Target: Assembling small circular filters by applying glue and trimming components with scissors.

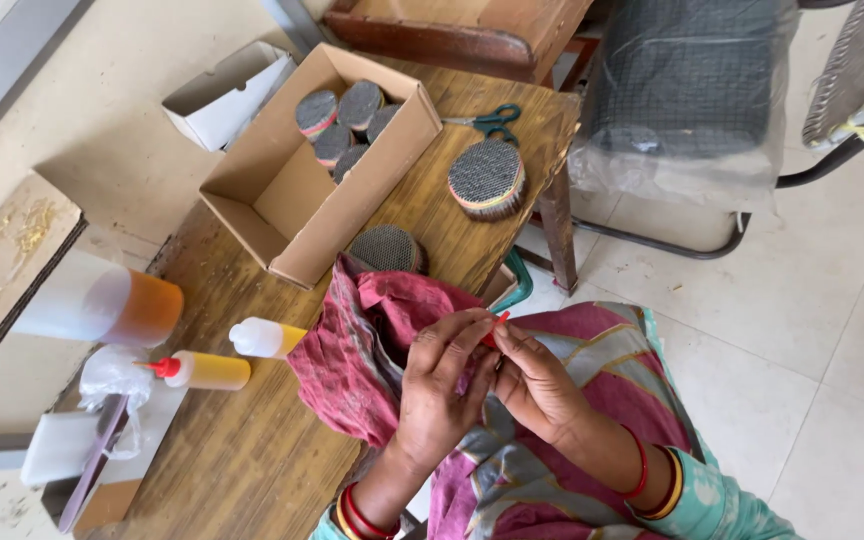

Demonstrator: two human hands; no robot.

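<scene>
Two hands: the left hand and the right hand meet over the lap, and both pinch one small red piece between their fingertips.
Grip: both hands are closed on the red piece; it is too small to tell what it is.
Where it is: the red piece sits just above the pink cloth, at the near edge of the wooden table.
How far along: it looks like the middle of the job. Some round pads are packed and some are still out.
Box: the open cardboard box holds about five round pads at its far end. The near part of it is bare.
Still out: one stack of round pads stands on the table by the green scissors. One more round pad lies beside the box, touching the cloth.
Bottles: two small squeeze bottles with yellow liquid lie on the table. One has a red tip.
Big jar: a plastic jar with orange liquid lies further left.
White box: a small white box sits open on the floor.
</scene>
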